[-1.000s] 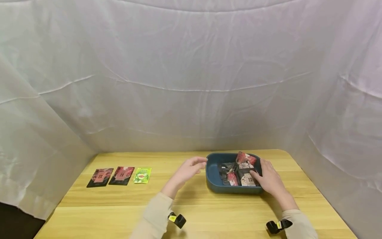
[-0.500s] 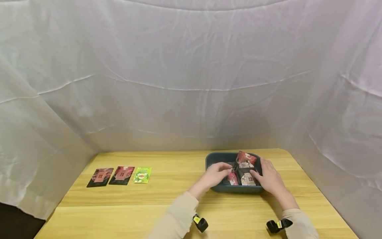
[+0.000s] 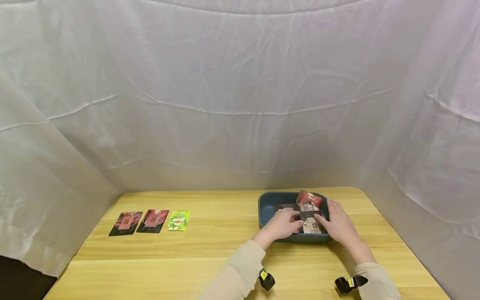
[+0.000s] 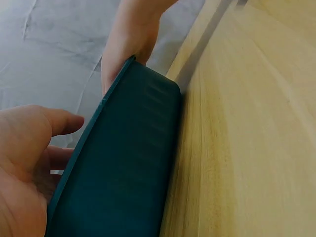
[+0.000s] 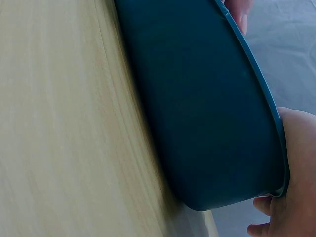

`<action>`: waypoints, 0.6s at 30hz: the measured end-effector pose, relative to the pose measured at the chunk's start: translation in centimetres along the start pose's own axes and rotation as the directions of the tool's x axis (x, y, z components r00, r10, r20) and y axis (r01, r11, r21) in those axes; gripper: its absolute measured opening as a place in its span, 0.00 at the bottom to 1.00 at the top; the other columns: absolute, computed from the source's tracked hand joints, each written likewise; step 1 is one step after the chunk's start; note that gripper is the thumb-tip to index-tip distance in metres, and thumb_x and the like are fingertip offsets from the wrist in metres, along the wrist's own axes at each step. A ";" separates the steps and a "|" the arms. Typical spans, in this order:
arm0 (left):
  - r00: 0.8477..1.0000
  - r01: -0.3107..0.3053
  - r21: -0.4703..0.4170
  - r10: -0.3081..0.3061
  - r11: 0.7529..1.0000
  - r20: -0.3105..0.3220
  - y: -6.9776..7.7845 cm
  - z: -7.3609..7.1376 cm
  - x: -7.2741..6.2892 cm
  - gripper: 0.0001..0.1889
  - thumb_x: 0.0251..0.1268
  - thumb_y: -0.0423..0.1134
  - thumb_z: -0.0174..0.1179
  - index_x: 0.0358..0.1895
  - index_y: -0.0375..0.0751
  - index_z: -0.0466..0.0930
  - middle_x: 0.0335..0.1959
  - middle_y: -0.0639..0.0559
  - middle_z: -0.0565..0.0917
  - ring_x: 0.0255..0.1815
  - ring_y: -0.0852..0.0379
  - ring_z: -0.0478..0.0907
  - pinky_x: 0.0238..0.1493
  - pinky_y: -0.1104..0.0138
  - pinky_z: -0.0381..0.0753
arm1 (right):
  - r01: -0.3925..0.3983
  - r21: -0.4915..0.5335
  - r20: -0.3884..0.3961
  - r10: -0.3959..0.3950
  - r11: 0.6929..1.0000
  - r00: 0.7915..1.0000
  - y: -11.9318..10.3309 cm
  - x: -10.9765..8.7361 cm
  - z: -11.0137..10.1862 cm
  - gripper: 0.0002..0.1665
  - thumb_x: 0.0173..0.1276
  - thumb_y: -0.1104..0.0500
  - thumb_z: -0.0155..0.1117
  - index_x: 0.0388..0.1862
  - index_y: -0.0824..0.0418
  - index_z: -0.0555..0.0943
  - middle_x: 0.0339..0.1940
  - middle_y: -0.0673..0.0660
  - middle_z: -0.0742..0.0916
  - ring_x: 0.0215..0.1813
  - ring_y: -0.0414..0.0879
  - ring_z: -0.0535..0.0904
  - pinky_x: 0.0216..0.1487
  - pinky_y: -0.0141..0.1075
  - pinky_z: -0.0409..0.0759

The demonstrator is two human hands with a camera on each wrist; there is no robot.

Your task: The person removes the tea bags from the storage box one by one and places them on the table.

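A dark blue plastic bin stands at the right of the table, holding several tea sachets. My right hand grips its right end, thumb over the rim inside and fingers outside; in the right wrist view they curl around the bin's corner. My left hand reaches over the bin's front rim into the left part of the contents. Its thumb and fingers stand apart in the left wrist view, and the lower wall hides what they touch. A red sachet leans at the back, and a beige-and-black sachet lies near my right thumb.
On the left of the wooden table, two red-and-black sachets and a green-yellow tea sachet lie flat in a row. Pale cloth hangs behind and at both sides.
My left hand has moved right, from beside the bin over its rim and in among the sachets. My right hand and the bin have stayed put.
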State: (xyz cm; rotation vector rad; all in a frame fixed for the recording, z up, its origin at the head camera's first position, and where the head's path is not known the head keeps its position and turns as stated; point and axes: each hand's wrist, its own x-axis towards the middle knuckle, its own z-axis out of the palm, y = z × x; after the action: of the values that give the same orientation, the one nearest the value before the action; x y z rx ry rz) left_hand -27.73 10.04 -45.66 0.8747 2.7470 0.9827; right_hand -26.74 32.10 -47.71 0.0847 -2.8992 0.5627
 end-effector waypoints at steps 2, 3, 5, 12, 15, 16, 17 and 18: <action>1.000 -0.024 0.049 0.023 0.999 0.019 0.0 0.1 0.1 0.22 0.72 0.51 0.52 0.61 0.43 0.78 0.56 0.49 0.82 0.60 0.56 0.77 0.58 0.67 0.77 | -0.001 0.000 0.001 0.001 1.000 1.000 0.0 0.0 0.0 0.52 0.72 0.41 0.55 0.73 0.79 0.51 0.72 0.80 0.60 0.74 0.75 0.51 0.70 0.68 0.55; 0.999 -0.030 0.069 0.028 0.997 0.028 -0.1 0.1 0.2 0.22 0.72 0.51 0.52 0.60 0.43 0.79 0.54 0.50 0.82 0.58 0.57 0.78 0.55 0.69 0.77 | -0.001 0.000 0.002 0.001 1.000 1.000 0.0 0.0 0.0 0.52 0.72 0.41 0.55 0.73 0.79 0.51 0.72 0.80 0.60 0.74 0.75 0.51 0.70 0.68 0.55; 0.999 -0.037 0.083 0.034 0.996 0.038 -0.2 0.1 0.2 0.21 0.71 0.53 0.53 0.56 0.43 0.81 0.53 0.51 0.82 0.55 0.59 0.79 0.50 0.70 0.78 | -0.002 0.001 0.003 0.002 1.000 1.000 -0.1 0.0 0.0 0.52 0.72 0.41 0.55 0.73 0.79 0.51 0.72 0.80 0.60 0.74 0.75 0.51 0.70 0.68 0.54; 0.998 0.017 -0.056 -0.014 0.998 0.061 -0.3 0.0 0.1 0.23 0.70 0.53 0.54 0.59 0.42 0.78 0.56 0.50 0.82 0.52 0.59 0.80 0.50 0.69 0.79 | 0.000 -0.002 0.002 0.000 1.000 1.000 -0.1 0.0 0.0 0.51 0.72 0.41 0.55 0.73 0.79 0.51 0.72 0.80 0.60 0.74 0.75 0.51 0.71 0.68 0.54; 0.996 0.073 -0.143 -0.066 0.987 0.055 -0.4 0.0 0.0 0.29 0.70 0.54 0.55 0.67 0.41 0.71 0.65 0.48 0.77 0.65 0.54 0.75 0.62 0.62 0.77 | -0.001 -0.004 0.000 0.001 1.000 1.000 -0.1 0.0 0.0 0.51 0.72 0.42 0.56 0.73 0.79 0.52 0.72 0.80 0.61 0.74 0.75 0.52 0.70 0.68 0.55; 0.996 0.088 -0.162 -0.081 0.983 0.048 -0.4 -0.1 -0.1 0.31 0.70 0.54 0.55 0.69 0.41 0.69 0.68 0.48 0.74 0.69 0.52 0.71 0.65 0.60 0.75 | -0.002 -0.004 -0.001 0.002 1.000 1.000 -0.1 0.0 0.0 0.51 0.72 0.42 0.56 0.73 0.79 0.52 0.72 0.80 0.61 0.74 0.75 0.52 0.70 0.68 0.55; 0.995 0.097 -0.183 -0.090 0.978 0.043 -0.4 -0.1 -0.1 0.32 0.70 0.55 0.55 0.70 0.41 0.68 0.70 0.48 0.72 0.70 0.51 0.69 0.67 0.59 0.74 | -0.002 -0.005 -0.001 0.002 1.000 1.000 -0.1 0.0 0.0 0.51 0.72 0.42 0.55 0.73 0.79 0.52 0.72 0.80 0.61 0.74 0.75 0.52 0.70 0.68 0.55; 0.995 0.102 -0.210 -0.095 0.972 0.039 -0.5 -0.2 -0.2 0.32 0.70 0.55 0.55 0.71 0.41 0.67 0.71 0.48 0.71 0.71 0.51 0.69 0.67 0.58 0.73 | -0.002 -0.006 -0.002 0.002 1.000 1.000 0.0 0.0 0.0 0.51 0.72 0.42 0.55 0.73 0.79 0.52 0.72 0.80 0.61 0.74 0.75 0.52 0.70 0.68 0.55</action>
State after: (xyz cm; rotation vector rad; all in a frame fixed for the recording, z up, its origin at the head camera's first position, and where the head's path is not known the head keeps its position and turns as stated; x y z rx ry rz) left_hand -27.87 9.57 -45.82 0.7056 2.5722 1.2054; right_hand -26.70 32.06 -47.73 0.0799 -2.8995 0.5548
